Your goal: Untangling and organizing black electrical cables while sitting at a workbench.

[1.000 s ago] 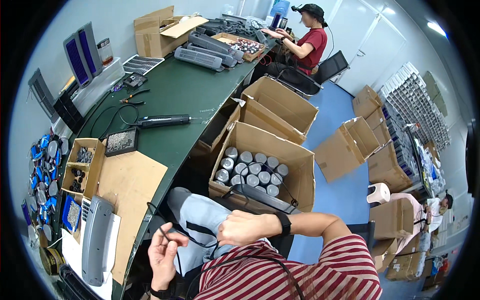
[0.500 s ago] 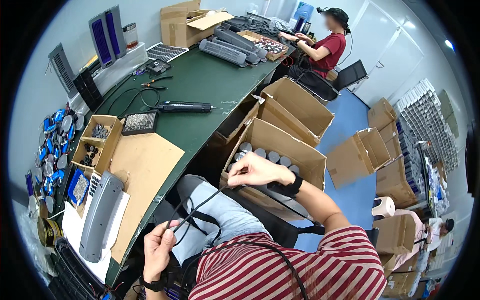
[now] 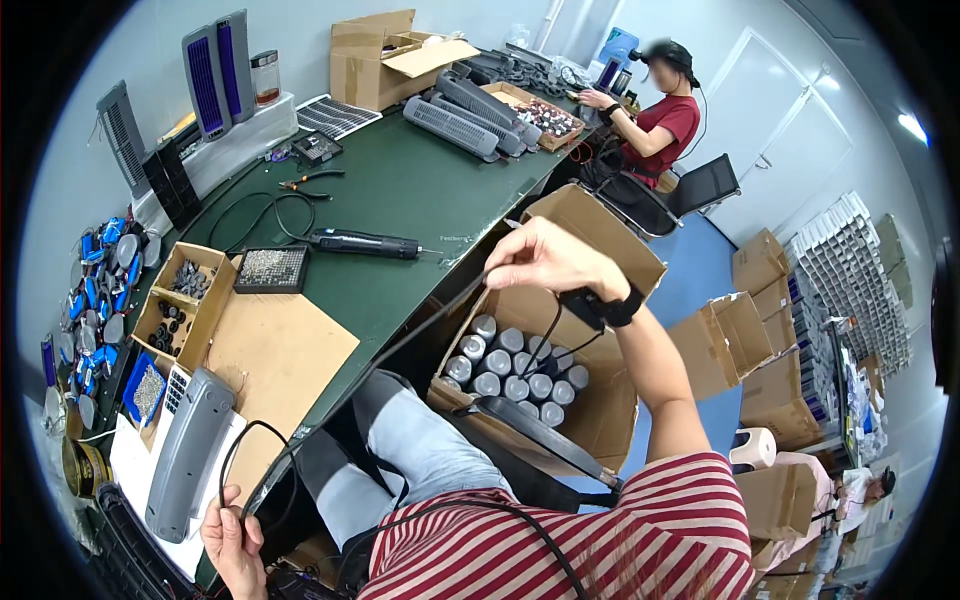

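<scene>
A black cable point(image 3: 418, 331) runs stretched between my two hands, across the table edge. My right hand point(image 3: 556, 257) pinches one part of it, raised over an open carton point(image 3: 612, 425). My left hand point(image 3: 233, 545) is lower left with the cable between its fingers; a loop of it rises above the fingers. Close to the left hand lies a long grey curved housing point(image 3: 192, 462) on white paper. Below my right hand, several grey-capped cylinders point(image 3: 511, 341) stand inside the carton.
On the green table point(image 3: 400, 190) lie an electric screwdriver point(image 3: 365, 244), pliers point(image 3: 312, 181), a screw tray point(image 3: 271, 270) and a divided parts box point(image 3: 186, 300). Grey fan-like housings point(image 3: 452, 130) lie farther back. A co-worker point(image 3: 660, 135) sits at the far end. Cartons point(image 3: 705, 350) stand at right.
My hands have moved apart: the right up and to the right, the left down and to the left. The cable between them is now drawn longer, and more cylinders show in the carton.
</scene>
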`<state>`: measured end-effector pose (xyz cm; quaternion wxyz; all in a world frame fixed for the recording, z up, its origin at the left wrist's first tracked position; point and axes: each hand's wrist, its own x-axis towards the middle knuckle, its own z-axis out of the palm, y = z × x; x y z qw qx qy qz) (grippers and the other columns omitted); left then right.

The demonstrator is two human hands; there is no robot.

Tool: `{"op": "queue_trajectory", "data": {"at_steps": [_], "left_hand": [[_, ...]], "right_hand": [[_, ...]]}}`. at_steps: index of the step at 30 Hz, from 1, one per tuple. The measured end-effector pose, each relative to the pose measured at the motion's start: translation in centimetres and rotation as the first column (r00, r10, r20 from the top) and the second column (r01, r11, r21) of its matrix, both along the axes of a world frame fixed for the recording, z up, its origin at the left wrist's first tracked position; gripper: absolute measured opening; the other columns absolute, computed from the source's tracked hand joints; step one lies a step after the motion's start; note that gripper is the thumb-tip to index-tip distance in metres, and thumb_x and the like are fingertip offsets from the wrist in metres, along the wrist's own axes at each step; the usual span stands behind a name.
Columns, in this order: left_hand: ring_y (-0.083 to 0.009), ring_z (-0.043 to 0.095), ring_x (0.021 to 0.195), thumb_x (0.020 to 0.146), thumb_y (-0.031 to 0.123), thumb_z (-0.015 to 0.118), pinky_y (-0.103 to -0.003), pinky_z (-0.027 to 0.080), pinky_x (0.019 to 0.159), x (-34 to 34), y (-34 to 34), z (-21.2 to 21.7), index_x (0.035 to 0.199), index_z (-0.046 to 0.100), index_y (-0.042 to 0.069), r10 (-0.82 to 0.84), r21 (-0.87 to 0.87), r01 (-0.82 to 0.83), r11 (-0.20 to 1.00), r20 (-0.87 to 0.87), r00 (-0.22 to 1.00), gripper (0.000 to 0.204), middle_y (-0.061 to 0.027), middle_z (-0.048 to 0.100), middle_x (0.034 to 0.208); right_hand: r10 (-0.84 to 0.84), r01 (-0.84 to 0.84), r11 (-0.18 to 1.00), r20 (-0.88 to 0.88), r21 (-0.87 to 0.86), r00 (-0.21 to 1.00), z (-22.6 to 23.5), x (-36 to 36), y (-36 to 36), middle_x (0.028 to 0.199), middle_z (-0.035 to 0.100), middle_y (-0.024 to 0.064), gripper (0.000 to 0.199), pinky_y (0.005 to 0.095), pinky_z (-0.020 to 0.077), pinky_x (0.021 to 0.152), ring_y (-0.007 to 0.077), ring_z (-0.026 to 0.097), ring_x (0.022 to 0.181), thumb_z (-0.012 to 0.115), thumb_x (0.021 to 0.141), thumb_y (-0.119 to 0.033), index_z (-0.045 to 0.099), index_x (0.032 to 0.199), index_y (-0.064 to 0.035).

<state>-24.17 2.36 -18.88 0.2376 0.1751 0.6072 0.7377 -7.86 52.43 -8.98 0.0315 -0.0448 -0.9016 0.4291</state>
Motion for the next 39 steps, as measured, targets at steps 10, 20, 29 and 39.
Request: {"op": "queue_trajectory", "data": {"at_steps": [10,20,29,39], "left_hand": [[-0.0103,0.051,0.060,0.097,0.023,0.054,-0.020,0.039,0.054,-0.7,2.6,0.7,0.122,0.054,-0.006,-0.065,0.023,0.065,0.998,-0.018,0.998,0.039,-0.0033,0.055,0.073],[-0.0096,0.051,0.073,0.092,0.022,0.061,-0.022,0.043,0.069,-1.0,2.3,1.2,0.118,0.060,-0.004,-0.133,0.009,0.133,0.991,-0.010,0.991,0.037,-0.0055,0.064,0.085],[-0.0077,0.043,0.061,0.090,0.028,0.064,-0.020,0.034,0.057,-0.5,2.4,1.0,0.116,0.059,-0.007,-0.146,-0.067,0.143,0.988,-0.052,0.988,0.044,0.0014,0.051,0.069],[-0.0072,0.048,0.073,0.094,0.019,0.058,-0.020,0.039,0.067,1.6,5.7,-0.4,0.119,0.057,-0.003,-0.204,-0.308,0.153,0.939,-0.140,0.969,0.034,0.0010,0.052,0.080]], "right_hand": [[-0.170,0.182,0.972,-0.089,0.147,0.981,7.8,0.7,7.8,0.072,0.061,-0.0036,0.026,0.0205,0.0411,0.058,0.0035,0.050,0.065,0.070,0.087,-0.025,0.070,0.089,0.0006],[-0.300,0.289,0.930,0.016,0.226,0.954,4.5,0.5,7.6,0.067,0.052,-0.0070,0.025,0.0197,0.0347,0.055,0.0019,0.043,0.063,0.067,0.089,-0.023,0.068,0.086,0.0011],[-0.001,-0.042,0.968,0.168,0.249,0.986,-3.0,-1.4,1.5,0.065,0.059,0.0066,0.024,0.0319,0.0452,0.059,0.0116,0.053,0.063,0.059,0.091,-0.020,0.063,0.084,0.0023],[0.598,-0.503,0.797,0.311,-0.335,0.739,-17.5,-4.8,-18.8,0.080,0.064,0.0135,0.034,0.0347,0.0490,0.066,0.0229,0.063,0.078,0.069,0.081,-0.026,0.055,0.095,0.0023]]}}
